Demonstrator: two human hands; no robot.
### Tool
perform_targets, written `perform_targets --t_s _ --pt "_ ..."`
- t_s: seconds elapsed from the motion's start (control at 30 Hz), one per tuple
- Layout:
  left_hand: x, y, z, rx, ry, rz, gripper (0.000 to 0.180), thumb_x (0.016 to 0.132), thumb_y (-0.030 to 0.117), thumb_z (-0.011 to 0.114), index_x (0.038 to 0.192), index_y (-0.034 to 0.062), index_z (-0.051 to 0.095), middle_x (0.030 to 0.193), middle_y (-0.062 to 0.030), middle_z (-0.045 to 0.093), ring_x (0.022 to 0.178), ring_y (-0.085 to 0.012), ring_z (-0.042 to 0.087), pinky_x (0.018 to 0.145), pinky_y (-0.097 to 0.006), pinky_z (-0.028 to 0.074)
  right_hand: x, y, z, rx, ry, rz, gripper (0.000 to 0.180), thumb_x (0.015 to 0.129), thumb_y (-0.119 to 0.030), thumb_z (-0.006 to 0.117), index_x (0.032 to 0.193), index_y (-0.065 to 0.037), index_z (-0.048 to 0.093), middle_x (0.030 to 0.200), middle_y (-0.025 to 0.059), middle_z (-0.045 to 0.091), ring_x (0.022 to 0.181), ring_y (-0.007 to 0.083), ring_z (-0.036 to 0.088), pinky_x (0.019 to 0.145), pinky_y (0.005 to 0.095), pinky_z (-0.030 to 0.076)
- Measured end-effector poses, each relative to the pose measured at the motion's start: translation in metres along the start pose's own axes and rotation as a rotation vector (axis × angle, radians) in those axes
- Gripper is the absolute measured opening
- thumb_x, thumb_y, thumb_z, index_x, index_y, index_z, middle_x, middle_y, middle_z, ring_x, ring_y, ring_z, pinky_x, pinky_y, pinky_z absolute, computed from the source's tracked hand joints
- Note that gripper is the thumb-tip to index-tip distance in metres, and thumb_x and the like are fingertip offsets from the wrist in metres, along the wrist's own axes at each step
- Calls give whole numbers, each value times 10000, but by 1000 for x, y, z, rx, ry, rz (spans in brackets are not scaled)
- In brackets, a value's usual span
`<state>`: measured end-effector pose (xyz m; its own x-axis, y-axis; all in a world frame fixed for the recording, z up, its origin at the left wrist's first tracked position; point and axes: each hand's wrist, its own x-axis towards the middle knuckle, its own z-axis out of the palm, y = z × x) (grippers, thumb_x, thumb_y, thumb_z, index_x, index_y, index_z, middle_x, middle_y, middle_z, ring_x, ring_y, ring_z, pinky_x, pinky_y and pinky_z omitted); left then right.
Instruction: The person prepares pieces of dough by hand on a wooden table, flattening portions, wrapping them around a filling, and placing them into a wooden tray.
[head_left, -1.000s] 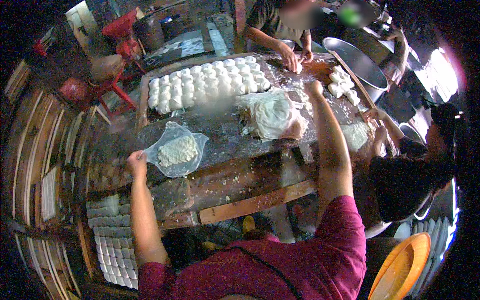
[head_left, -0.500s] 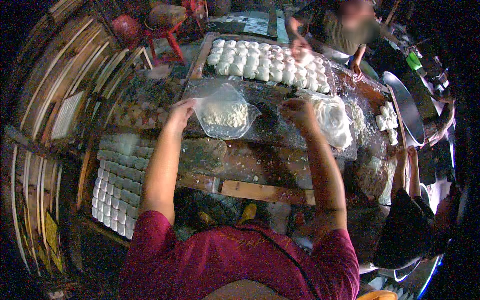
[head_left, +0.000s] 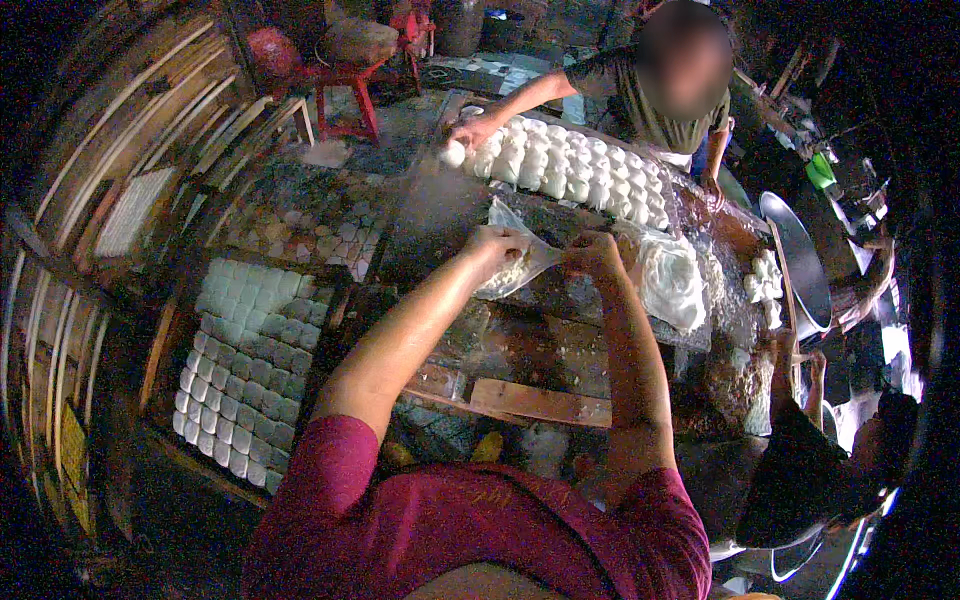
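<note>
Over the worktable (head_left: 470, 345), my hands hold a thin translucent sheet (head_left: 512, 222) with white crumbs under or on it. I cannot tell whether it is plastic or stretched dough. My left hand (head_left: 496, 248) is closed on the sheet above the crumbs. Just to its right, my right hand (head_left: 593, 254) pinches the sheet's drawn-out edge, which is pulled taut between the two hands. A large soft mass of white dough (head_left: 670, 278) lies to the right of my right hand.
Beyond my hands, rows of white dough pieces (head_left: 585, 165) lie on the table. A co-worker's hand (head_left: 475, 135) touches their left end. At left is a tray of pale pieces (head_left: 240, 400). Small dough pieces (head_left: 765, 280) and a large metal pan (head_left: 797, 262) are at right.
My left hand has moved right across the sheet, and my right hand now grips its edge. The sheet has gone from spread out to gathered. The co-worker's hand has swung left along the dough rows.
</note>
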<state>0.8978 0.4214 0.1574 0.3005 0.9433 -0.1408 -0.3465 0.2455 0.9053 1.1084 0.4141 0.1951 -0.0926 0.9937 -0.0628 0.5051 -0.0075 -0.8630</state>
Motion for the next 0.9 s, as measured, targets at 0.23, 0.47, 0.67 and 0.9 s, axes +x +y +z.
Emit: perform_targets --t_s 0.23,0.47,0.67,0.9 --pt "-8 62 -112 469 429 214 144 724 105 659 840 31 617 809 -75 630 703 -175 594 632 -296 486 35 -69 45 282 -362 -89 103 688 -56 653 723 27 604 644 78 591 524 163 552 487 274 466" --pt "-7 49 -147 158 478 195 181 710 45 657 879 11 602 824 -88 631 739 -190 602 666 -302 494 112 -55 168 -786 -268 -400 348 546 -290 741 826 -101 657 726 94 645 630 213 623 604 346 504" --pt "-15 41 -99 67 387 245 185 728 42 633 904 -5 601 793 -95 620 730 -203 598 650 -312 489 116 -59 137 -267 -555 -549 214 718 -241 647 838 -64 644 734 78 636 648 169 596 610 319 473" --pt "-53 27 59 1180 -271 460 134 716 167 596 721 33 605 689 -176 584 675 -207 578 665 -352 441 222 56 42 -880 -353 -895 183 729 -197 545 694 -19 524 693 127 567 684 335 561 583 412 431"
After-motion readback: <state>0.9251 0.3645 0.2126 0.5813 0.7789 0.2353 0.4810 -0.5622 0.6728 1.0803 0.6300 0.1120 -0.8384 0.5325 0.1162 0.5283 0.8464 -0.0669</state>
